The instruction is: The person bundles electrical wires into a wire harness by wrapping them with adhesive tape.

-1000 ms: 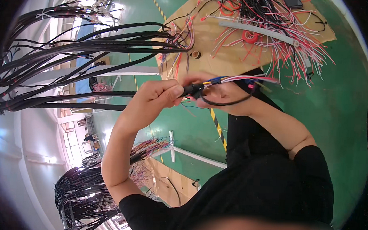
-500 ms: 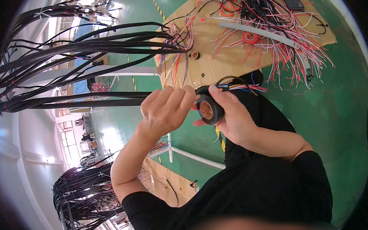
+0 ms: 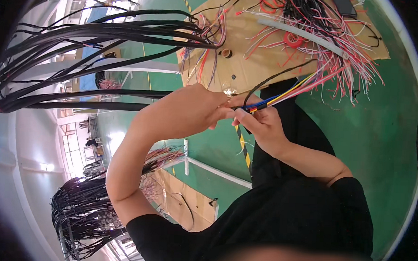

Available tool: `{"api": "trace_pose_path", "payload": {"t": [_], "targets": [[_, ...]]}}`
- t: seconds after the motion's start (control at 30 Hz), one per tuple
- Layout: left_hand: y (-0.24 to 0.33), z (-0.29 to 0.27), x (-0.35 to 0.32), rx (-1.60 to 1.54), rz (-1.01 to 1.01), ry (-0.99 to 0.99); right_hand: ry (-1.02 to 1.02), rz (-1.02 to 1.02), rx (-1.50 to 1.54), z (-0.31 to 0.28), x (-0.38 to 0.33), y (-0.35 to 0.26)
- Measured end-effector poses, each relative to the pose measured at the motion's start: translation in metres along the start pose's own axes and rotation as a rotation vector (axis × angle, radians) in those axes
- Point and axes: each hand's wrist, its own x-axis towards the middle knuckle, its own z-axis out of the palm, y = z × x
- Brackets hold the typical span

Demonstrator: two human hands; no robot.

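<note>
A bundle of blue, yellow, red and pink wires (image 3: 290, 93) runs out to the right from between my hands. My right hand (image 3: 266, 128) is closed on the near end of this bundle, its thumb and fingers pinching close to a black-wrapped part. My left hand (image 3: 186, 110) is bent over at the wrist, fingers closed right beside the right fingertips; what they grip is hidden. A small shiny spot (image 3: 229, 90) shows just beyond the left fingers, too bright to identify. From the bundle a thin black cable (image 3: 276, 77) arches up toward the board. The tape roll cannot be made out.
Thick black cables (image 3: 106, 35) stretch across the left. On the cardboard-topped table (image 3: 253, 67) lie a small brown ring (image 3: 226, 53), a red tape roll (image 3: 293, 39), a grey strip (image 3: 306, 36), many red and white wires (image 3: 356, 71) and a dark phone (image 3: 343, 5).
The black tape roll has gone from sight at my right hand. My left hand has turned over, its elbow swinging outward. The coloured wires now reach farther to the upper right.
</note>
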Motion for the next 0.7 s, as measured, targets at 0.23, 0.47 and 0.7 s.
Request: {"api": "trace_pose_path", "payload": {"t": [0.23,0.47,0.7], "targets": [[-0.003,0.017,0.004,0.007,0.168,0.218,0.048,-0.080,0.017,-0.006,0.002,0.012],[-0.002,0.034,0.010,0.308,0.247,0.656,0.039,0.097,0.185,0.006,-0.001,0.007],[-0.010,0.046,0.015,0.635,0.375,0.768,0.105,0.193,0.591,0.009,-0.011,0.000]]}}
